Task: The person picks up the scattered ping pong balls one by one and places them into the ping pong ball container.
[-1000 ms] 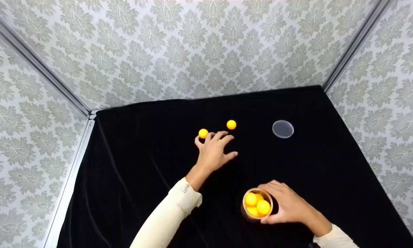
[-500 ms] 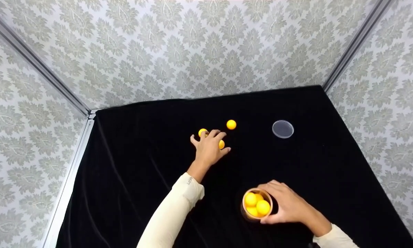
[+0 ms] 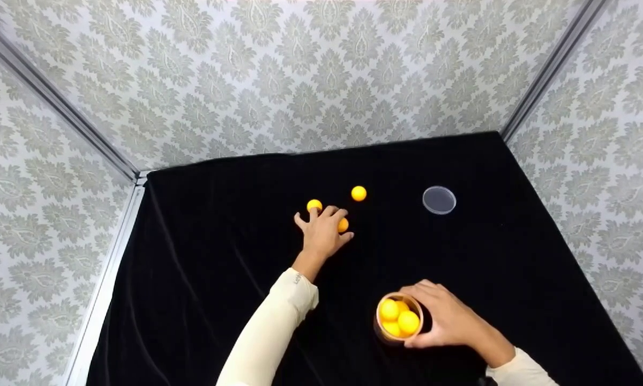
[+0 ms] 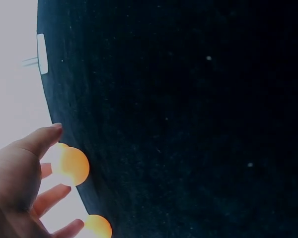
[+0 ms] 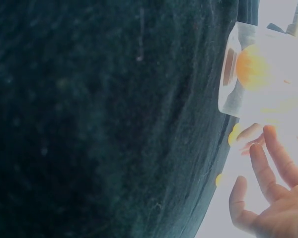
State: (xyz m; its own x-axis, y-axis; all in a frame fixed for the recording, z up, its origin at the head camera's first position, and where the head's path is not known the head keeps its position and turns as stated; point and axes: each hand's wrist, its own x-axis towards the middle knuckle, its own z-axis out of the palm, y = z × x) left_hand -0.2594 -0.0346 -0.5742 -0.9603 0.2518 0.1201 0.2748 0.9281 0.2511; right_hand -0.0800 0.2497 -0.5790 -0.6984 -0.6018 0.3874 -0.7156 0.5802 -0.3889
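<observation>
My left hand [image 3: 322, 235] is spread low over the black cloth, reaching among the orange table tennis balls. One ball [image 4: 73, 167] lies between its thumb and forefinger, with a gap at the thumb tip in the left wrist view. Another ball [image 3: 314, 206] sits right at the tips of its outer fingers. Farther back, a third ball [image 3: 359, 193] lies on its own. My right hand [image 3: 443, 315] grips the side of a clear round jar [image 5: 229, 91], which stands upright near the front with several orange balls [image 3: 408, 322] inside.
A clear round lid [image 3: 439, 200] lies flat at the back right. Black cloth [image 3: 219, 321] covers the table. Patterned wall panels [image 3: 321, 75] with metal corner posts [image 3: 554, 69] rise behind and at both sides.
My left hand has drawn slightly left, and the ball between its thumb and forefinger now shows where the hand mostly hid it before. My right hand and the jar have stayed put.
</observation>
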